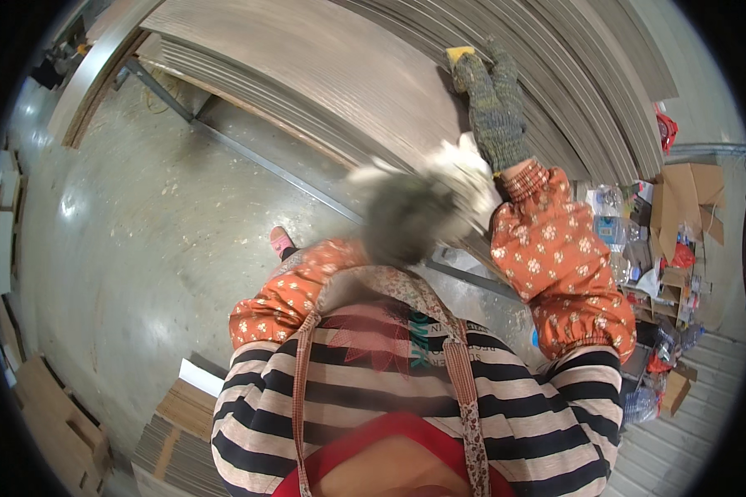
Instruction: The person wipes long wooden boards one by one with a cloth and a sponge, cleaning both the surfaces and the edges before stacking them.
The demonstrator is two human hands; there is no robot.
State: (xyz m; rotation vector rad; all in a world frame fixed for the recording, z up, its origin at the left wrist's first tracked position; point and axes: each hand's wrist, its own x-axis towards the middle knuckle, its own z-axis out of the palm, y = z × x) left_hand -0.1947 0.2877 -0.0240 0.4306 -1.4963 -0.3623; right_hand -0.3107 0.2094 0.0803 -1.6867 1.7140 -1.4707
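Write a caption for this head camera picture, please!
Gloved right hand rests on stacked grey boards; blurred left hand moves.

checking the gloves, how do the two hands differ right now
The right hand, in a dark knitted glove, is sharp and stretched out flat on the stack of grey boards, beside a small yellow block. The left hand is a grey motion blur held nearer the body, its grip unreadable. Both arms wear orange flowered sleeve covers.

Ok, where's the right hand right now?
In the head view, upper right: the gloved right hand rests flat on the stacked grey boards, beside a small yellow piece.
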